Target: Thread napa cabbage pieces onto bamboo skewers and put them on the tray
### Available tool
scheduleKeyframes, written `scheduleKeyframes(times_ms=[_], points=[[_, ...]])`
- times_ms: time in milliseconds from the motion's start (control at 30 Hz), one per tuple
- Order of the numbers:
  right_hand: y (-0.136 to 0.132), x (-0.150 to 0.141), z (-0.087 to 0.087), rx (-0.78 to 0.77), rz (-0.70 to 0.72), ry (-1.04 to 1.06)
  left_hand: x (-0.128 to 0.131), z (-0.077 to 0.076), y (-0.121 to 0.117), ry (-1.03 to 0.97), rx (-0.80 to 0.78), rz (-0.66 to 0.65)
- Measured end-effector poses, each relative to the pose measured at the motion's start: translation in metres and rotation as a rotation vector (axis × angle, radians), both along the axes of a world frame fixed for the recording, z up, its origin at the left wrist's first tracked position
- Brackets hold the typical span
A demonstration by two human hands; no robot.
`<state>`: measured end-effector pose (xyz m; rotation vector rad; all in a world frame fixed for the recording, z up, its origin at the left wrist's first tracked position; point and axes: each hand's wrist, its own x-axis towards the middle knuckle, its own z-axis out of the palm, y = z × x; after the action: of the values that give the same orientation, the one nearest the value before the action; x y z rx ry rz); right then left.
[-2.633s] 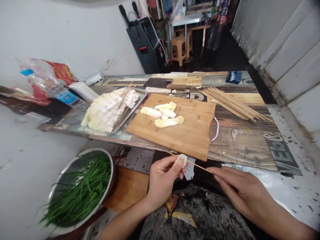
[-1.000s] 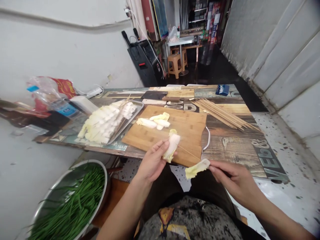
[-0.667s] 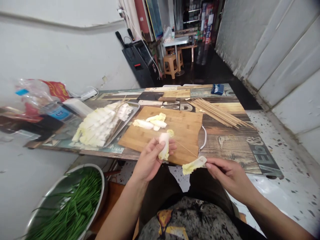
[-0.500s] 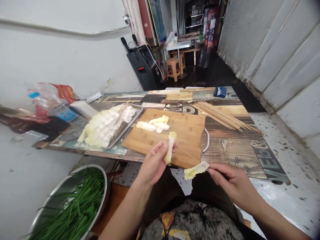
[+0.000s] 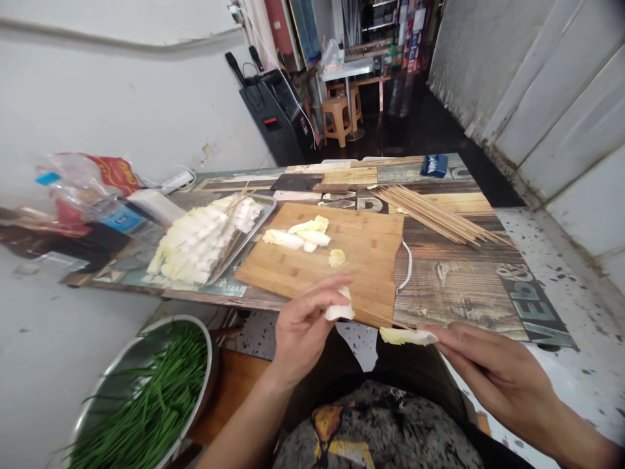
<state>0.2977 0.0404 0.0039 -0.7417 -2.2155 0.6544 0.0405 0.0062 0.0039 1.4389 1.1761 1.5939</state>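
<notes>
My left hand [image 5: 303, 326] is closed on a folded white cabbage piece [image 5: 339, 310] just below the front edge of the wooden cutting board [image 5: 371, 260]. My right hand [image 5: 488, 374] pinches a thin bamboo skewer with a pale yellow cabbage piece [image 5: 407, 336] at its fingertips. The skewer runs from that piece toward the left hand. A small yellow leaf scrap [image 5: 336, 257] lies on the board, with a few more cabbage pieces [image 5: 297, 234] at its far left.
A metal tray [image 5: 254, 225] with skewered cabbage [image 5: 195, 241] sits left of the board. Loose bamboo skewers [image 5: 434, 215] lie at the right, a cleaver [image 5: 312, 184] behind. A steel bowl of green chives [image 5: 141, 404] stands below on the left. Bottles and bags [image 5: 88, 189] crowd the far left.
My left hand took a cabbage piece from the board, folded it and brought it down toward the skewer. A yellow scrap now lies on the board. My right hand dropped slightly lower.
</notes>
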Motion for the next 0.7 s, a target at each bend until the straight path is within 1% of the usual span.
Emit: scheduleKeyframes(times_ms=[100, 167, 300, 433, 533, 700], points=[[-0.002, 0.011, 0.0, 0.001, 0.062, -0.066, -0.004, 0.001, -0.003, 0.16, 0.144, -0.089], [-0.003, 0.017, 0.0, 0.019, 0.094, -0.102, -0.007, 0.0, -0.005, 0.204, 0.209, -0.128], [-0.002, 0.023, -0.001, 0.078, 0.112, -0.138, -0.009, -0.003, -0.005, 0.23, 0.287, -0.097], [-0.002, 0.026, 0.0, 0.175, 0.116, -0.168, -0.008, -0.007, -0.002, 0.236, 0.427, -0.073], [-0.003, 0.027, 0.001, 0.223, 0.107, -0.191, -0.008, -0.007, -0.002, 0.212, 0.446, -0.057], [-0.005, 0.027, 0.001, 0.23, 0.105, -0.202, -0.006, -0.003, -0.002, 0.208, 0.462, -0.106]])
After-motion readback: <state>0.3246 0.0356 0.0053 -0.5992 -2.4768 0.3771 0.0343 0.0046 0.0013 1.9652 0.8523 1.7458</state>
